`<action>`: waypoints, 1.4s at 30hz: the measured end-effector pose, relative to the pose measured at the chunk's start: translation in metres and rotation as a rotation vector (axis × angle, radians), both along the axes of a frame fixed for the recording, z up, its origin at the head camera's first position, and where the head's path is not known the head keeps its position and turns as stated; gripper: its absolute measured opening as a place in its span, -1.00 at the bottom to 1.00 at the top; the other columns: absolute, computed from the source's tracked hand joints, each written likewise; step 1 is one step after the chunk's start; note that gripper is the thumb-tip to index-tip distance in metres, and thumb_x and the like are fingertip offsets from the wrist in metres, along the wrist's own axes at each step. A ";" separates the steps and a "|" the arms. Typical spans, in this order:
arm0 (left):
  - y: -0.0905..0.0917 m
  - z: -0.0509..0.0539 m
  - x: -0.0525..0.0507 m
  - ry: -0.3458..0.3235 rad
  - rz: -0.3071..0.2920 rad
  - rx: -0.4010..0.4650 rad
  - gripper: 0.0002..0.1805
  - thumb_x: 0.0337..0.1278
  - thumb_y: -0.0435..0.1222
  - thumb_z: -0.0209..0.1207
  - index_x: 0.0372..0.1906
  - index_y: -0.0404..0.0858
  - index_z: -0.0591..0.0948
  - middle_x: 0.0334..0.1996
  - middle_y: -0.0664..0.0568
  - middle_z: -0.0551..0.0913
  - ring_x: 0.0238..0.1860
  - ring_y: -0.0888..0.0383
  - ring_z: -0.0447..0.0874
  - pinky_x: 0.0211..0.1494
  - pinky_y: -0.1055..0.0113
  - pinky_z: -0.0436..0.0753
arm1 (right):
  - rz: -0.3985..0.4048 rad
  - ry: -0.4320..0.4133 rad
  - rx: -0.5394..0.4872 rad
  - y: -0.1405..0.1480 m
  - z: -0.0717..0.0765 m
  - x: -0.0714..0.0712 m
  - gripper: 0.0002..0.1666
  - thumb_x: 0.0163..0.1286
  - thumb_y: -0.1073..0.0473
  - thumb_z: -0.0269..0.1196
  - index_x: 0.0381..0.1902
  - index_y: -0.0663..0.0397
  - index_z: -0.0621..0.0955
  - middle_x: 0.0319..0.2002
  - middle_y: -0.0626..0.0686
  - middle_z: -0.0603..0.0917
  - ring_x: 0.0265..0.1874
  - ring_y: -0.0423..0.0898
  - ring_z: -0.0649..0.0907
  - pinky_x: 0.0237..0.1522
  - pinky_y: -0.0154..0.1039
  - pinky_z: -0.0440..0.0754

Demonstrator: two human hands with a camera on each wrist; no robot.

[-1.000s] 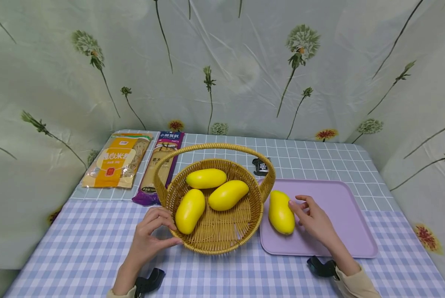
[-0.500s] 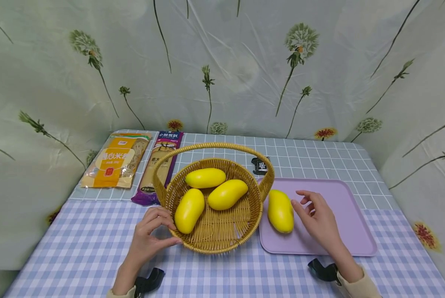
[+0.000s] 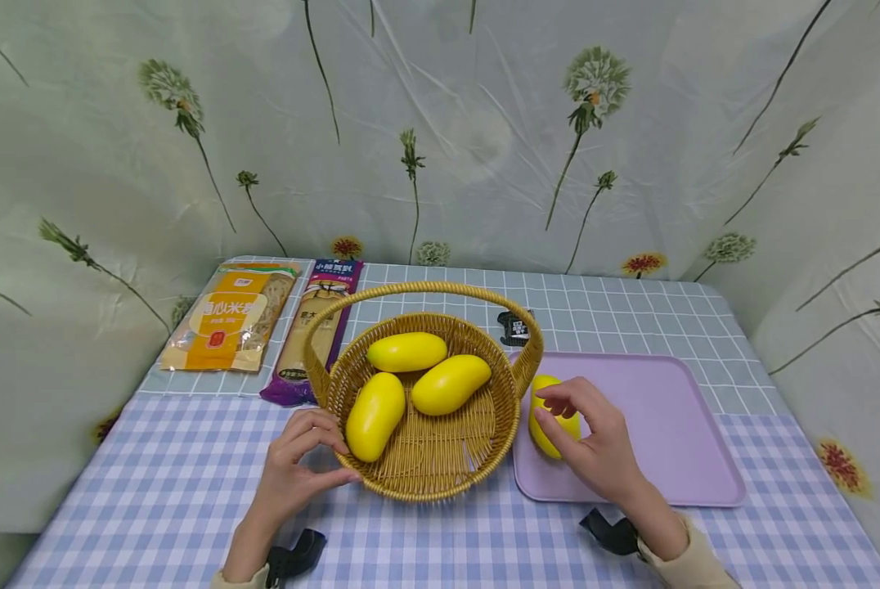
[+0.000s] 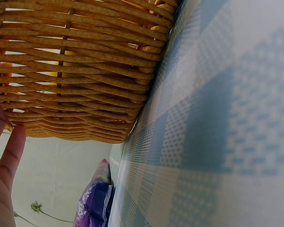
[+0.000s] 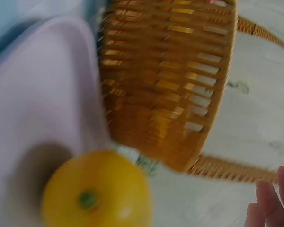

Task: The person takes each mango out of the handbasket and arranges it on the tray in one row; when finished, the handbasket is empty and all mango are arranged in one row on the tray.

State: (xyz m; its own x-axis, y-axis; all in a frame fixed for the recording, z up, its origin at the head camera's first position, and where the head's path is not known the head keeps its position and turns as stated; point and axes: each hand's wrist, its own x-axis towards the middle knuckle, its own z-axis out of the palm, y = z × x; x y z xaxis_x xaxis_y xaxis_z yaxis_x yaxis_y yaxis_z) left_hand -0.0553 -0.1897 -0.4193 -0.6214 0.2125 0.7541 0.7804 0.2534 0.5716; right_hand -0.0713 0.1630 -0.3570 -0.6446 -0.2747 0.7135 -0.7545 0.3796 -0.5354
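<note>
Three yellow mangoes (image 3: 407, 352) lie in a round wicker basket (image 3: 440, 491) with a tall handle. My left hand (image 3: 287, 474) grips its near left rim, thumb in front; in the left wrist view fingers (image 4: 12, 153) touch the weave (image 4: 85, 75). Another mango (image 3: 545, 446) rests on the left part of a purple tray (image 3: 675, 433). Over it hovers my right hand (image 3: 600, 446), fingers relaxed and bent, holding nothing, partly covering the fruit. In the right wrist view the mango (image 5: 99, 184) and hand (image 5: 272, 208) appear apart.
Behind the basket's left side lie an orange food packet (image 3: 222, 319) and a purple pasta packet (image 3: 293, 393). A small black item (image 3: 515, 329) sits behind the basket's right side. The basket handle (image 3: 425, 288) arches high beside the tray's left edge.
My right hand first drew back right from the tray's mango, then came left over it. The left hand and basket have stayed in place.
</note>
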 end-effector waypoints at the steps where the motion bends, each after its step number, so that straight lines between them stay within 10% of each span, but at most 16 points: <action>1: 0.000 0.000 0.000 0.001 0.001 0.000 -0.64 -0.20 -0.08 0.45 -0.50 -0.26 0.58 -0.42 -0.08 0.55 -0.21 -0.01 0.45 0.13 0.35 0.37 | 0.027 0.014 -0.003 -0.004 0.001 -0.001 -0.87 0.23 0.32 0.26 -0.28 0.30 0.59 -0.40 0.07 0.57 -0.45 -0.04 0.51 -0.42 -0.35 0.47; 15: 0.001 0.000 0.001 0.004 -0.003 0.009 -0.65 -0.19 -0.10 0.45 -0.51 -0.27 0.58 -0.42 -0.09 0.56 -0.22 -0.02 0.44 0.11 0.36 0.38 | 0.216 -0.007 0.054 -0.046 -0.008 -0.029 -0.75 0.38 0.06 0.21 -0.11 0.10 0.59 -0.23 -0.06 0.62 -0.29 -0.16 0.56 -0.31 -0.22 0.58; 27: 0.001 0.001 0.000 0.006 -0.006 0.004 -0.64 -0.18 -0.09 0.45 -0.51 -0.27 0.58 -0.42 -0.09 0.55 -0.22 0.01 0.45 0.11 0.36 0.38 | 0.009 -0.342 0.502 -0.073 0.002 -0.044 -0.50 0.36 -0.24 0.12 0.07 -0.07 0.56 0.04 -0.11 0.56 0.05 -0.12 0.51 0.02 -0.17 0.49; 42: 0.000 0.001 0.001 -0.015 -0.003 0.002 -0.64 -0.19 -0.09 0.45 -0.50 -0.26 0.58 -0.42 -0.11 0.55 -0.21 0.02 0.45 0.11 0.37 0.38 | -0.045 -0.437 0.877 -0.083 0.000 -0.058 -0.37 0.33 -0.27 0.14 0.15 0.03 0.55 0.11 0.10 0.49 0.11 0.09 0.43 0.07 0.06 0.37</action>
